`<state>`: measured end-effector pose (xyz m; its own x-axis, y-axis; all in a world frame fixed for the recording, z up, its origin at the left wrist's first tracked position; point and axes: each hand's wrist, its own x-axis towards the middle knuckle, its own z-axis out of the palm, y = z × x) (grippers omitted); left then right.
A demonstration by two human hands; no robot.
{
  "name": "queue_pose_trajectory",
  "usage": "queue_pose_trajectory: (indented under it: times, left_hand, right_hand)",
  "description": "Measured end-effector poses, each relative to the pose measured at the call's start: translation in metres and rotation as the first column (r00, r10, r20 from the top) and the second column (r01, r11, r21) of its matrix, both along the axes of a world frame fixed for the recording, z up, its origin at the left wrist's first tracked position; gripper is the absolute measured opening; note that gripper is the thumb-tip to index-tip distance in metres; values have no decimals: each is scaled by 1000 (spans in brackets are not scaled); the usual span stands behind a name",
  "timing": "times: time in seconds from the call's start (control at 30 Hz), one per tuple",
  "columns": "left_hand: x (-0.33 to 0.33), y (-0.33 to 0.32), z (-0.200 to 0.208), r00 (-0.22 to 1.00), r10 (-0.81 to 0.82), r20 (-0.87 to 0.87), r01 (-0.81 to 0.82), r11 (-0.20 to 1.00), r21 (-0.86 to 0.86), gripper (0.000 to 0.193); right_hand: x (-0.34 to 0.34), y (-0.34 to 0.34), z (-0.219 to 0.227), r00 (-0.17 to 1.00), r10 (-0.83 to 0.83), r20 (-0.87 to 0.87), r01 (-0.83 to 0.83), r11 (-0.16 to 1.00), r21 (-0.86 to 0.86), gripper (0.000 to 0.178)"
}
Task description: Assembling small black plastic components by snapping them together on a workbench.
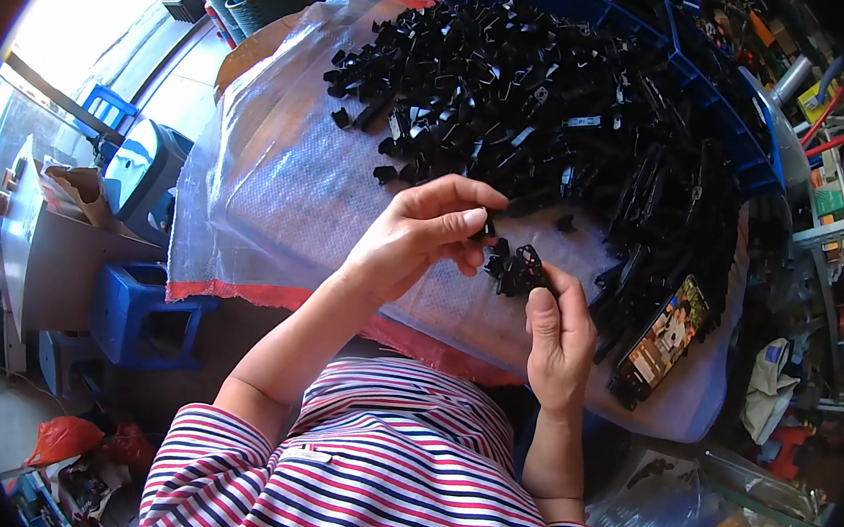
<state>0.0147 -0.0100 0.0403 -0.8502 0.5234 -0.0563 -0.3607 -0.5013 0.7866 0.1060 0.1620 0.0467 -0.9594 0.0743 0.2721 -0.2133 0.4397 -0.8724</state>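
My left hand (436, 223) is closed, thumb and fingers pinched on a small black part (489, 231) that they mostly cover. Just right of it, my right hand (562, 326) grips a black bracket-like piece (519, 270) with holes in it, between thumb and forefinger. The two pieces are close together; I cannot tell whether they touch. Both hands are raised over the near side of a translucent woven plastic sheet (288, 192). Beyond them lies a big heap of loose black plastic or metal parts (497, 89), with longer black strips (648, 203) at its right side.
A phone (664, 343) with a lit screen lies at the sheet's right edge. A blue crate (722, 99) stands behind the heap. Shelving with goods (839, 200) is on the far right. At left are a blue stool (141, 314) and a white cabinet (57, 242). Plastic bags (671, 516) lie lower right.
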Motion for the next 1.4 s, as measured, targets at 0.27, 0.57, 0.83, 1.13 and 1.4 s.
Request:
queue_pose_trajectory:
  times: [0.27, 0.57, 0.83, 1.13, 1.4]
  left_hand:
    - [12, 9, -10, 999, -36, 32, 37, 999, -21, 16]
    - [21, 12, -12, 977, 79, -196, -119, 972, -203, 18]
    - [38, 17, 1, 722, 218, -657, -552, 753, -358, 8]
    - [2, -13, -19, 964, 27, 264, -150, 875, 459, 35]
    - [-88, -102, -21, 542, 302, -784, -837, 272, -474, 13]
  right_hand:
    - [4, -5, 7, 1000, -5, 25, 5, 1000, 7, 23]
    - [2, -6, 5, 995, 42, 87, -45, 998, 40, 22]
    - [-9, -30, -9, 999, 4, 53, -2, 999, -45, 24]
    - [-79, 7, 2, 974, 98, -206, 60, 762, 645, 13]
    - [-82, 20, -18, 985, 76, -154, 46, 748, 662, 19]
